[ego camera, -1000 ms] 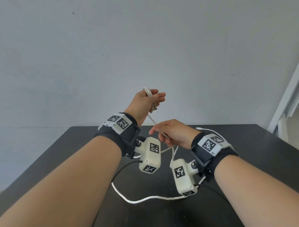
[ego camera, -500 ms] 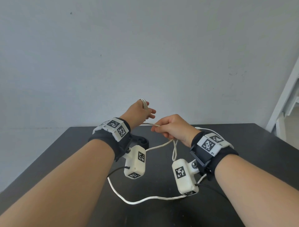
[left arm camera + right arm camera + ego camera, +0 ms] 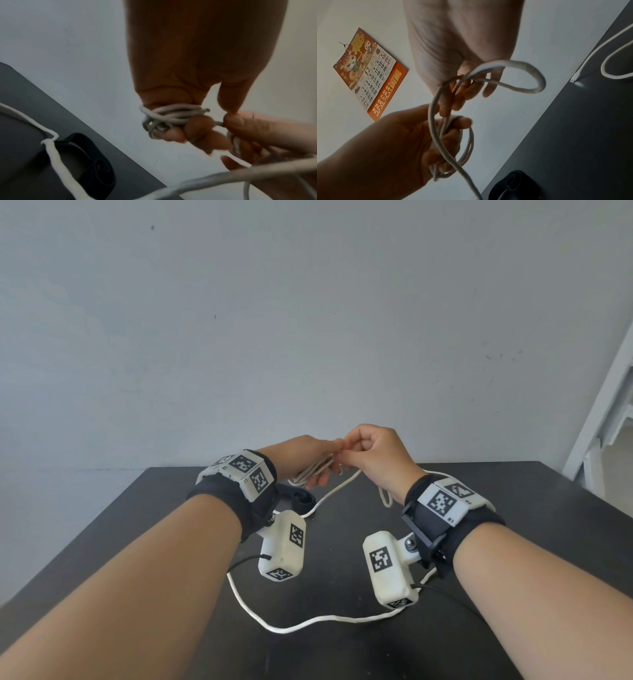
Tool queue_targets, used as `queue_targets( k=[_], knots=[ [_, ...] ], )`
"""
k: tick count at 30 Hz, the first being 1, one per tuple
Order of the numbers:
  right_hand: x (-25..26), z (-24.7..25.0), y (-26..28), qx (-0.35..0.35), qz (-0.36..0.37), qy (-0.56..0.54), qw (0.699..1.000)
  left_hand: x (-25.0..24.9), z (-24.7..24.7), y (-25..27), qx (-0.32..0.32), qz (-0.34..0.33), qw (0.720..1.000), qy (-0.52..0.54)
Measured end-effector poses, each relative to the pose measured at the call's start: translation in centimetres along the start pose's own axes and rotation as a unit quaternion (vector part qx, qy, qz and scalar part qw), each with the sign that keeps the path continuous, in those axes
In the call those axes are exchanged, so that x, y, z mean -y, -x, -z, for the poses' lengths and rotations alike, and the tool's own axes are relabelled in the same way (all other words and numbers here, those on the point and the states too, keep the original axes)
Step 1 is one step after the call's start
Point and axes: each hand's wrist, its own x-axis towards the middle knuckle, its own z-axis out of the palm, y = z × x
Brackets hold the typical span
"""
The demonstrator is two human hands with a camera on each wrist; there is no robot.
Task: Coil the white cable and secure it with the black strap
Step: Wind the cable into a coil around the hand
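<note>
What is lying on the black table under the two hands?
On the table lie loose white cable and a rolled black strap. The wrist cameras cover part of the cable.

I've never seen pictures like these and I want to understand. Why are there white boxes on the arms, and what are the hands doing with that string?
No machine here, just a person with small cameras strapped on. The big picture comes from a camera on the head, looking down at both arms. The white boxes under the wrists are cameras too, and each takes one close-up picture along its hand.

The "string" is a white cable. The left hand holds several loops of it, bundled around the fingers. The right hand pinches the next piece of cable beside those loops. The rest of the cable trails loose over the black table.

On the table behind the left wrist lies a black strap, untouched, meant for tying the bundle later.

The right wrist picture also shows a calendar on the wall.
</note>
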Motion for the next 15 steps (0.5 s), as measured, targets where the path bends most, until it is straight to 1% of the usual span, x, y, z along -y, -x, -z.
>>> queue_targets(
  k=[3, 5, 6, 8, 10, 12, 15],
  knots=[
    [-0.1, 0.2, -0.1, -0.01, 0.002, 0.003, 1.0, 0.4, 0.3, 0.1, 0.028, -0.008, 0.999, 0.042],
    [-0.3, 0.4, -0.2, -0.001, 0.002, 0.011, 1.0, 0.7, 0.5, 0.3, 0.025, -0.022, 0.999, 0.042],
    [-0.4, 0.5, -0.2, 0.006, 0.0, 0.022, 1.0, 0.9, 0.6, 0.3, 0.01, -0.027, 0.999, 0.039],
    [-0.8, 0.8, -0.4, 0.012, -0.015, 0.066, 0.998, 1.3, 0.8, 0.3, -0.043, -0.028, 0.998, 0.039],
    [-1.3, 1.2, -0.6, 0.004, -0.03, 0.116, 0.993, 1.6, 1.1, 0.2, -0.089, -0.022, 0.994, 0.051],
    [-1.7, 1.4, -0.6, -0.002, -0.042, 0.137, 0.99, 1.7, 1.4, 0.2, -0.119, -0.013, 0.99, 0.073],
    [-1.8, 1.3, -0.5, 0.015, -0.052, 0.153, 0.987, 1.7, 1.3, 0.3, -0.144, -0.007, 0.983, 0.112]
  ],
)
